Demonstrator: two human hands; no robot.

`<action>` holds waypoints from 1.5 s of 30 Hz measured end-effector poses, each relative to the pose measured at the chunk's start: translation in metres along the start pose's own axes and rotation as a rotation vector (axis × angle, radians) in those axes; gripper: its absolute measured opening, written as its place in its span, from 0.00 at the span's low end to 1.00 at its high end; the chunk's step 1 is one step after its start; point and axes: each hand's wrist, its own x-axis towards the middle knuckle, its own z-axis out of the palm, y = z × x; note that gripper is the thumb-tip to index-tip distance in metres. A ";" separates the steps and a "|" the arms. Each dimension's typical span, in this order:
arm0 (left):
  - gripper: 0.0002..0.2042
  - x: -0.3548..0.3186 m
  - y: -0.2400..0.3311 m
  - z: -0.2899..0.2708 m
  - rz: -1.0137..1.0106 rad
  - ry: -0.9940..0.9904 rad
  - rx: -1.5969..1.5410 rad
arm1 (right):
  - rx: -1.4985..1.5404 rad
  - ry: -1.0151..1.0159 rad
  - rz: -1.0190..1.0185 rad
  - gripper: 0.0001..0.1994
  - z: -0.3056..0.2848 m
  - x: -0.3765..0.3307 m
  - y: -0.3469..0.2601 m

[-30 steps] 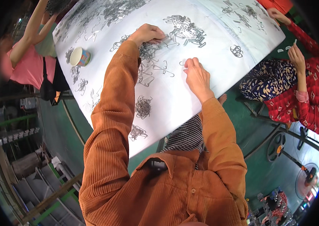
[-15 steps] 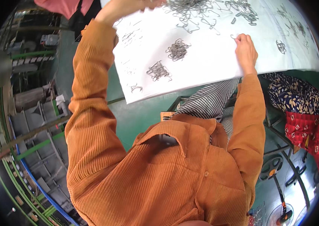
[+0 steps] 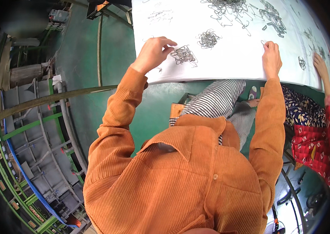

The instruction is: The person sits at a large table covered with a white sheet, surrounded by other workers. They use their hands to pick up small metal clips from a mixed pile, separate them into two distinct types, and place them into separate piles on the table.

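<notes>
My left hand [image 3: 154, 54] is over the left edge of the white-covered table [image 3: 227, 64], fingers stretched out and thumb and forefinger apart. Its fingertips are beside a small pile of bent metal wire hooks [image 3: 183, 55]; I see nothing held in them. My right hand [image 3: 272, 60] is low over the table's right part, fingers curled in a pinch. From its fingertips sticks out a thin wire hook [image 3: 263, 42]. Between my hands, slightly farther away, lies a second round pile of hooks [image 3: 208, 39].
A large heap of hooks [image 3: 227, 6] lies at the far side, beside a pile of narrow metal loops [image 3: 273, 18]. Scattered hooks [image 3: 160, 16] lie far left, a small cluster [image 3: 302, 62] at right. Another person's hand [image 3: 321, 66] reaches onto the table's right end.
My left hand has come back from the far side toward me, down to the nearer left pile. My right hand still pinches its hook. Another person's hand has appeared at right.
</notes>
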 end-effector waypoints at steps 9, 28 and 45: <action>0.06 -0.026 0.232 -0.078 1.152 0.375 -0.420 | 0.211 0.132 0.107 0.04 0.001 -0.006 -0.007; 0.32 0.272 0.112 0.160 0.416 -0.170 0.455 | 0.826 0.345 0.359 0.05 0.004 -0.001 0.015; 0.33 0.399 0.171 0.229 0.167 0.308 0.007 | 1.186 0.374 0.561 0.06 -0.003 -0.008 0.016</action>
